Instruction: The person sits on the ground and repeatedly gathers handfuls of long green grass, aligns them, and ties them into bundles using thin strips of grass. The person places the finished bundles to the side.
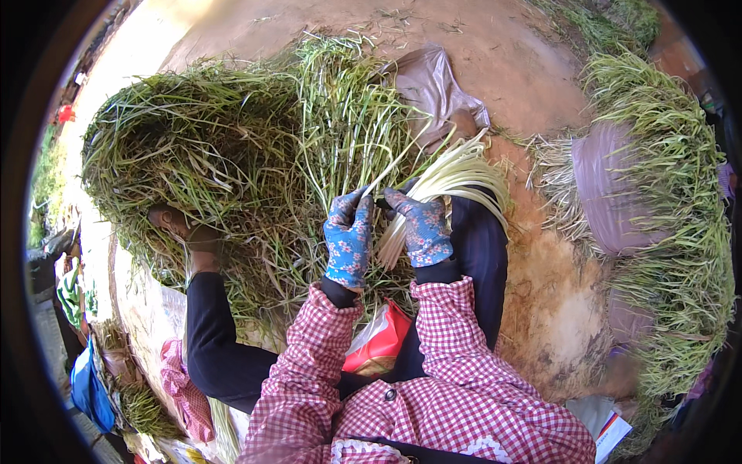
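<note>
Both of my hands wear blue flowered gloves with dark fingertips and are close together above my lap. My left hand (348,238) is closed, thumb and fingers pinching a single pale, slender stalk (391,166) that slants up to the right. Just beside it, my right hand (423,230) is closed around a bundle of cleaned whitish stalks (457,172). The bundle's long ends fan over my right knee, and its short ends (393,241) stick out below the hand. Beyond my hands lies a loose sheaf of uncleaned green stalks (348,116).
A big heap of green leaves and stalks (193,147) covers the left, my bare foot (176,224) against it. A purple plastic sheet (437,85) lies ahead. On the right are stacked green bundles (665,201) with purple wrapping (610,189). A red packet (380,339) rests between my legs.
</note>
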`<state>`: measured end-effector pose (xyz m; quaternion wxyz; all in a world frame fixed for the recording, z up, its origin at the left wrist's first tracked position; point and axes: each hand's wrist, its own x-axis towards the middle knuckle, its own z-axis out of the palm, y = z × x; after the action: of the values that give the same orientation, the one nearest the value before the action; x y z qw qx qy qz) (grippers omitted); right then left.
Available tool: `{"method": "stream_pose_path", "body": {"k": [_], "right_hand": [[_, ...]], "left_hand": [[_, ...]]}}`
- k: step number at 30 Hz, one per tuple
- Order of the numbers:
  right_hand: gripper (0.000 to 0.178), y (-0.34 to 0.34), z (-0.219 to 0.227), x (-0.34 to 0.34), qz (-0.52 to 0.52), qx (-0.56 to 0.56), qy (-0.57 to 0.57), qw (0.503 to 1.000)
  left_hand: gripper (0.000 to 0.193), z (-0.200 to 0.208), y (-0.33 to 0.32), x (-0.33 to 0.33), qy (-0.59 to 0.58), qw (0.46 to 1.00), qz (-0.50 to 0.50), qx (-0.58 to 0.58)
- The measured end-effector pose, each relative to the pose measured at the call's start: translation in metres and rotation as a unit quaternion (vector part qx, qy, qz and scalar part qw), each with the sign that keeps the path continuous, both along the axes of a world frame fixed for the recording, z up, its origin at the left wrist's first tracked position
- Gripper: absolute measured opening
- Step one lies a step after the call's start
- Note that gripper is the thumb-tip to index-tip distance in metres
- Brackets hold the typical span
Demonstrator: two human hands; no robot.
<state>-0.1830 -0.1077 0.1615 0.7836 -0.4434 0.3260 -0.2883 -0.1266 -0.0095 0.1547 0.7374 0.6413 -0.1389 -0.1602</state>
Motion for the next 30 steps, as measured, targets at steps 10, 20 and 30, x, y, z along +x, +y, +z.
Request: {"method": "stream_pose_path", "body": {"k": [10,20,30], "right_hand": [[0.02,0.001,0.002,-0.002,0.041,0.097,-0.003,0.994],[0.021,0.002,-0.006,-0.003,-0.018,-0.07,0.046,0.996],[0.023,-0.02,0.009,-0.017,-0.139,0.098,-0.083,0.982]], "left_hand": [[0.027,0.017,0.022,0.041,0.213,0.975,0.011,-0.057],[0.04,0.023,0.027,0.011,0.101,0.956,-0.243,0.133],[0.016,-0.016,0.118,0.005,0.186,0.963,-0.17,0.101]]}}
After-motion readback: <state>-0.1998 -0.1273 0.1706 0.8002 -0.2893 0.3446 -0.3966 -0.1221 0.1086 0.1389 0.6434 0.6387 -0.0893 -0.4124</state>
